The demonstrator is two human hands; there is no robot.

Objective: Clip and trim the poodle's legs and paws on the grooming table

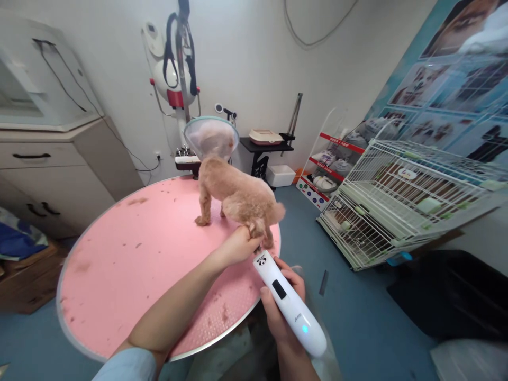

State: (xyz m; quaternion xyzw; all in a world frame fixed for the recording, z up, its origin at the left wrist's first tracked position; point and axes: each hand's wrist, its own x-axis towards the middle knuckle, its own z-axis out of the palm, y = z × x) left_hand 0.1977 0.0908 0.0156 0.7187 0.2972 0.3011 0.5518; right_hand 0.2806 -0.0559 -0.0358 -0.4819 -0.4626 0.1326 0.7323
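Note:
A small tan dog [238,188] stands near the far right edge of a round pink grooming table [138,264], its rear toward me. Around its head is a clear cone collar [212,135] with a pale blue rim. My left hand [240,244] is closed around the dog's lower hind leg. In my right hand [283,288] is a white hair clipper [291,304] with a blue light lit near its base. The clipper's blade end is close to the held leg; whether it touches I cannot tell.
Tufts of cut hair [225,312] lie on the table. A stacked wire cage [397,196] and a display rack [327,159] stand right. Behind the table are a dryer on a stand [174,79] and a small black shelf [260,145]. Cabinets [51,164] line the left.

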